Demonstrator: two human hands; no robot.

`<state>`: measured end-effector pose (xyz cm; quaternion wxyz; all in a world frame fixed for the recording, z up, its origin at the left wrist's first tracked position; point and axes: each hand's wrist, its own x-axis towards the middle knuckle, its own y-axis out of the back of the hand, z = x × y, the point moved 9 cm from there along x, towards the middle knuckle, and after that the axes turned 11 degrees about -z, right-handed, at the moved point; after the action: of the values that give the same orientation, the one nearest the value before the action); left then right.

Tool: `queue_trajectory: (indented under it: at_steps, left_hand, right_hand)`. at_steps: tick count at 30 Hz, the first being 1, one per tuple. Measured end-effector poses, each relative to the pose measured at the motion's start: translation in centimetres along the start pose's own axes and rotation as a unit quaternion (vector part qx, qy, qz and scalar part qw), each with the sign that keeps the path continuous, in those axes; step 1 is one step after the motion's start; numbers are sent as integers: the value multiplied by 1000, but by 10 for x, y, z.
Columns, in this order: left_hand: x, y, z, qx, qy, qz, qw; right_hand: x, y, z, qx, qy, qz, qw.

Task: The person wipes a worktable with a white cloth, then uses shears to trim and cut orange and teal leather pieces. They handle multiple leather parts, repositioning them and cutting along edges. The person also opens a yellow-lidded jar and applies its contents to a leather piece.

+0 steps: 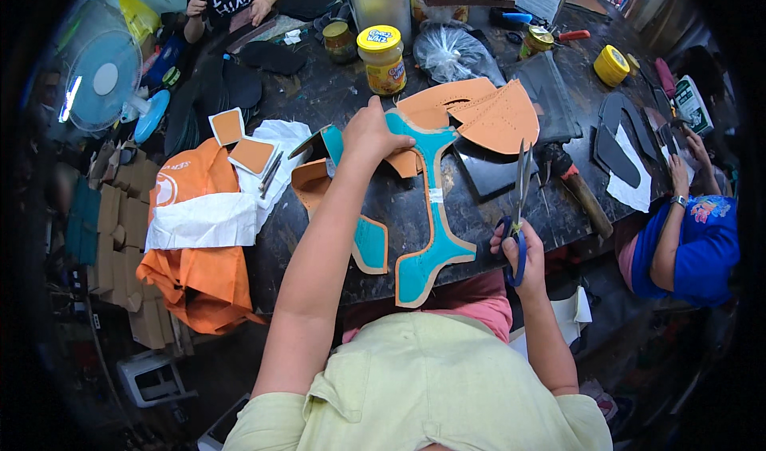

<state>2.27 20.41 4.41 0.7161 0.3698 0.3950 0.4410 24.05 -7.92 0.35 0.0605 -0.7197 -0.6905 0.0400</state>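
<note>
My left hand [373,136] grips the upper end of a long, curved turquoise leather piece with tan edges [435,164], thumb on top. It runs down past the table's front edge, with a small white patch midway. My right hand [528,261] holds scissors [523,181] by their blue handles, blades upward and slightly apart, to the right of the leather and not touching it. Another turquoise-and-tan piece [371,245] lies partly behind my left forearm. Tan leather pieces with punched holes [503,118] lie beyond my left hand.
A hammer [586,200] lies right of the scissors on the dark table [319,100]. Behind stand a yellow-lidded jar [381,60] and a clear plastic bag [453,52]. An orange bag [195,271] hangs at the left. Co-workers sit far left and at right [694,240].
</note>
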Motion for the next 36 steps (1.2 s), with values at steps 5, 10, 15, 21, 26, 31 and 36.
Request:
queue_trajectory:
  at_steps: [5,10,15,21,26,31,36]
  left_hand:
    - [1,-2,13,-12,-49,16,999]
    - [-19,-18,56,62,-253,-51,964]
    - [-23,-27,56,59,-253,-90,962]
    - [-43,-15,60,64,-268,-46,960]
    - [-99,26,53,-87,-391,117,909]
    - [-129,32,-6,-358,-344,156,854]
    - [-130,20,-24,-569,-363,77,734]
  right_hand:
    - [1,2,1,4,-6,-1,1000]
    - [1,1,3,12,-16,7,1000]
    - [0,1,3,-3,-29,16,999]
    - [0,-1,0,-70,-35,-6,997]
    - [-3,-3,-3,-60,-67,-47,995]
    - [-7,-40,-7,-7,-143,-238,961]
    - [-3,-77,-3,127,-218,-306,918]
